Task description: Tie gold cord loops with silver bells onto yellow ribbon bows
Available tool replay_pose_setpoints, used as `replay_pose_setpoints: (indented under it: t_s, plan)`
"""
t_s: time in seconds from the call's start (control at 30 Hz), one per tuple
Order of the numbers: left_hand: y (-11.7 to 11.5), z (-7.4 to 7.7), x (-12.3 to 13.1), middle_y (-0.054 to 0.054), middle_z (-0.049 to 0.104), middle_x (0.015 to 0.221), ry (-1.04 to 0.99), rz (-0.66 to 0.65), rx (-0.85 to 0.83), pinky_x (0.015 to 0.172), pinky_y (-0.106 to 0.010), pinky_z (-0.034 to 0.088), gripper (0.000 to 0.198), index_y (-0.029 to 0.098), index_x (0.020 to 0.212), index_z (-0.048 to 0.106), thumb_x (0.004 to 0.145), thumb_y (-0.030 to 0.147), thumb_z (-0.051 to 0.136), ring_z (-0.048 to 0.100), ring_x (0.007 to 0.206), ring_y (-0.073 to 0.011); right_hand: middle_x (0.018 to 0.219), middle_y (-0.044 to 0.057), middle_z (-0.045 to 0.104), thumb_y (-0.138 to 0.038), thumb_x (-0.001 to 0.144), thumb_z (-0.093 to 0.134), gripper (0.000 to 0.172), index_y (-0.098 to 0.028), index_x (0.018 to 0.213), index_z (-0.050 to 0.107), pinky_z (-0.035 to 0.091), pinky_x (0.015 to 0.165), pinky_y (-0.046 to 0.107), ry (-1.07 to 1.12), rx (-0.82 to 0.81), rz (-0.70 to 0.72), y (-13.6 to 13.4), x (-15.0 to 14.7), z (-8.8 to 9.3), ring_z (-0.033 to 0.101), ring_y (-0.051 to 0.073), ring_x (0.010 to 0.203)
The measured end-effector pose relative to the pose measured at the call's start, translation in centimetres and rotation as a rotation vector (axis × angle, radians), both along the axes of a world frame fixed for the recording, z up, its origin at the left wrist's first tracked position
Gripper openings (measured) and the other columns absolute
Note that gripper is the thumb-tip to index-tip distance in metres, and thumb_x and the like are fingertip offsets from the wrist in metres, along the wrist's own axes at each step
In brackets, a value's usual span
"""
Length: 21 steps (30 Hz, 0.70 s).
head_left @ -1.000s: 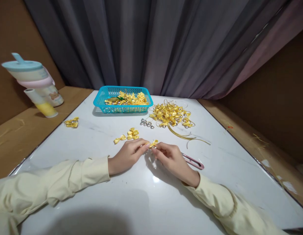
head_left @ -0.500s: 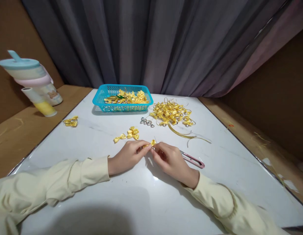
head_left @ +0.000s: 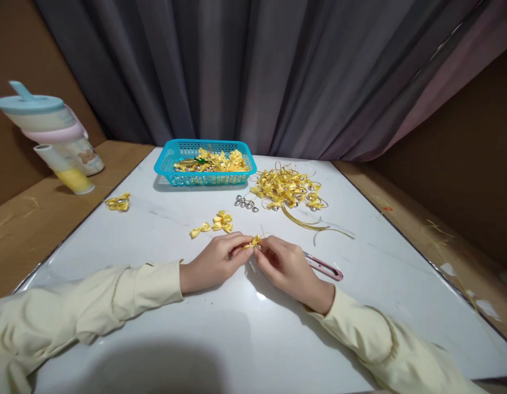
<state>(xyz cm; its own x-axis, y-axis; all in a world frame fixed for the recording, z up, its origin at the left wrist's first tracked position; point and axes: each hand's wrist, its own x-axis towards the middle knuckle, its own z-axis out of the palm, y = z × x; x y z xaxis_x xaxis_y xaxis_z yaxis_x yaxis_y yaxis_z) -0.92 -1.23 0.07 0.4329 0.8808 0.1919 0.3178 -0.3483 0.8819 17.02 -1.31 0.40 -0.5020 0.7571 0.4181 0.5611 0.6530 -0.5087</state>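
My left hand (head_left: 218, 260) pinches a yellow ribbon bow (head_left: 255, 239) between thumb and fingers, just above the table. Against the bow, my right hand (head_left: 288, 268) closes its fingertips at a small silver bell (head_left: 259, 247). A thin cord end sticks up between the hands; its path through the fingers is hidden. Behind my left hand lie several loose yellow bows (head_left: 222, 221). A few loose silver bells (head_left: 245, 203) sit farther back. Beside my right hand, partly covered by it, are pink-handled snips (head_left: 327, 269).
A blue basket (head_left: 163, 171) with yellow bows and bells stands at the back. Right of it spreads a pile of corded bows (head_left: 286, 187), with loose gold cords (head_left: 302, 223) in front. A small bow bundle (head_left: 118, 202) lies left, near a tumbler (head_left: 52, 128) and a thread spool (head_left: 73, 178).
The bow shows a little more between my fingertips, and the cord end stands slightly higher. Both hands stay nearly in place.
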Motion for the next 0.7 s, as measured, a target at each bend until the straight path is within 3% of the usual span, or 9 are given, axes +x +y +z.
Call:
replay_pose_setpoints:
  t_s: [0.3, 0.47, 0.7]
  plan:
    - [0.15, 0.02, 0.04, -0.003, 0.061, 0.074, -0.107, 0.033, -0.111, 0.065, -0.025, 0.038, 0.014, 0.018, 0.086, 0.069, 0.081, 0.024, 0.058, 0.051, 0.072, -0.0169, 0.058, -0.001, 0.051, -0.019, 0.085, 0.047, 0.017, -0.017, 0.069, 0.049, 0.033, 0.049, 0.021, -0.008, -0.006, -0.040, -0.03, 0.00, 0.04, 0.044, 0.009, 0.048]
    - [0.16, 0.13, 0.08, -0.003, 0.061, 0.073, -0.109, -0.020, -0.186, 0.063, -0.024, 0.037, 0.021, 0.016, 0.081, 0.068, 0.084, 0.030, 0.053, 0.049, 0.070, -0.0160, 0.059, -0.001, 0.052, -0.020, 0.086, 0.047, 0.016, -0.017, 0.070, 0.050, 0.034, 0.050, 0.021, -0.015, -0.025, -0.043, 0.04, 0.06, 0.02, 0.045, 0.009, 0.050]
    - [0.31, 0.02, 0.12, 0.000, 0.054, 0.063, -0.024, 0.042, -0.160, 0.061, -0.023, 0.035, 0.030, 0.016, 0.063, 0.058, 0.086, 0.031, 0.047, 0.046, 0.062, -0.0129, 0.061, -0.001, 0.051, -0.020, 0.086, 0.046, 0.013, -0.017, 0.073, 0.049, 0.033, 0.050, 0.021, -0.041, 0.000, -0.026, -0.05, 0.17, -0.39, 0.044, 0.009, 0.050]
